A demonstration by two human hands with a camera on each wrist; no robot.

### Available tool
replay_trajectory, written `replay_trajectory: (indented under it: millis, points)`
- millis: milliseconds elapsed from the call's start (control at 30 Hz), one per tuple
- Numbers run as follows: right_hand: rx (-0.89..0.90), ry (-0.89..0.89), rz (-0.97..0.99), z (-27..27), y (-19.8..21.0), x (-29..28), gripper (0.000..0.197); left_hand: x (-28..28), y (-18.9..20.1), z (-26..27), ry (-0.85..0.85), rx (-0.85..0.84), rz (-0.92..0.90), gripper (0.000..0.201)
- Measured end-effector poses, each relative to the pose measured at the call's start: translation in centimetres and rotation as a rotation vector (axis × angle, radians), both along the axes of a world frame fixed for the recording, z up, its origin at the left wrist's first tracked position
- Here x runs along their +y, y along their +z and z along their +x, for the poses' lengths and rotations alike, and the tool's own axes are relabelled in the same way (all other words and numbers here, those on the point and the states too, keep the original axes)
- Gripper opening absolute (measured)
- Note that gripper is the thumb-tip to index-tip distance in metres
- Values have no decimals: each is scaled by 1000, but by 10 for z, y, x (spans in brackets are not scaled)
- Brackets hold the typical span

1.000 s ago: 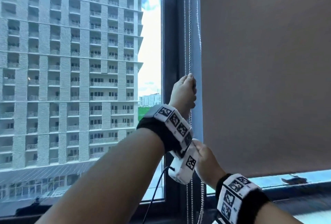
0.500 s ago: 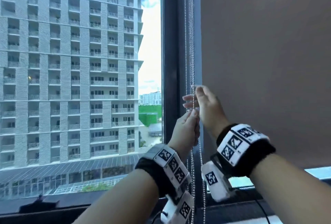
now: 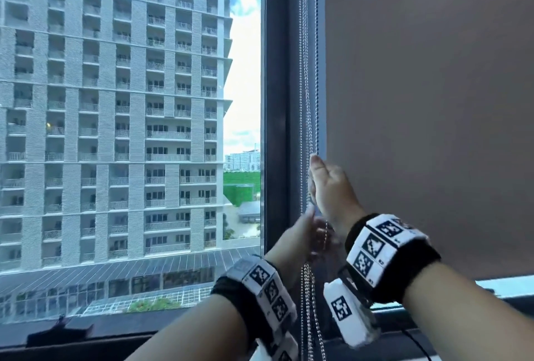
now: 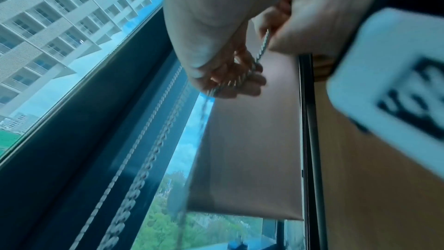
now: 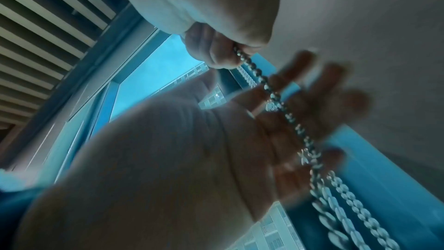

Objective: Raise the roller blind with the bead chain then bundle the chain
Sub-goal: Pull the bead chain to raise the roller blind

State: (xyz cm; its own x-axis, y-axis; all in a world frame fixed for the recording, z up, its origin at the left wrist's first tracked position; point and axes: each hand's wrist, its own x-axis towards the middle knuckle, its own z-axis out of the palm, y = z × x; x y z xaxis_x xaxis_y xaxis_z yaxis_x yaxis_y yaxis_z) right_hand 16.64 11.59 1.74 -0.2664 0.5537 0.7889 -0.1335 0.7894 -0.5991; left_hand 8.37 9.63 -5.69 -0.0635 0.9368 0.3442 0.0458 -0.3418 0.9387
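Head view: the bead chain [image 3: 307,100] hangs in several strands down the dark window frame [image 3: 277,100], just at the left edge of the grey-brown roller blind [image 3: 427,100]. The right hand [image 3: 329,187] is raised at about 1 o'clock from the left hand [image 3: 300,233], its thumb and fingers closed on a strand, with the chain running up out of its top at 12 o'clock. The left hand sits just below, fingers spread and blurred, with a strand crossing it; more chain drops from it at 6 o'clock toward the sill. The blind's bottom edge lies low, at 3 o'clock from the wrists, a strip of bright glass under it. A tall apartment block [image 3: 115,115] fills the pane at 9 o'clock.

Left wrist view: the left hand [image 4: 216,45] has its fingers loosely bent, the chain [image 4: 261,45] lying across them (not clamped, as far as shows). The right hand [image 4: 319,16] is at 2 o'clock, the chain coming out of its grip. The blind [image 4: 252,149] hangs behind.

Right wrist view: the right hand [image 5: 204,16] pinches the chain [image 5: 242,58] between thumb and finger. The chain runs toward 5 o'clock across the open palm and spread fingers of the left hand [image 5: 216,140].
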Motion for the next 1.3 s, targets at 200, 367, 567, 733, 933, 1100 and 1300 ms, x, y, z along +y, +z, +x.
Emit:
replay_trajectory:
  millis: [200,367,567,733,933,1100,1300]
  points:
    - [-9,149,-48,-11,-38,14,36,-5,79,-4,-55,-136,144,66]
    - [-93,-1,56,-11,-58,13,47,-19,146,12,-28,-137,254,43]
    - [-188,54,-7,-7,-80,13,31,-17,176,12,205,-79,329,35]
    - [-283,53,-9,2,-74,12,31,-15,162,15,157,-129,365,38]
    - [-53,38,4,4,-26,5,53,-13,129,11,156,-103,360,38]
    - [44,61,-26,-3,22,-4,39,-16,85,9,151,-46,309,27]
    - [116,253,-154,-3,46,-18,26,-26,32,11,89,-53,197,36]
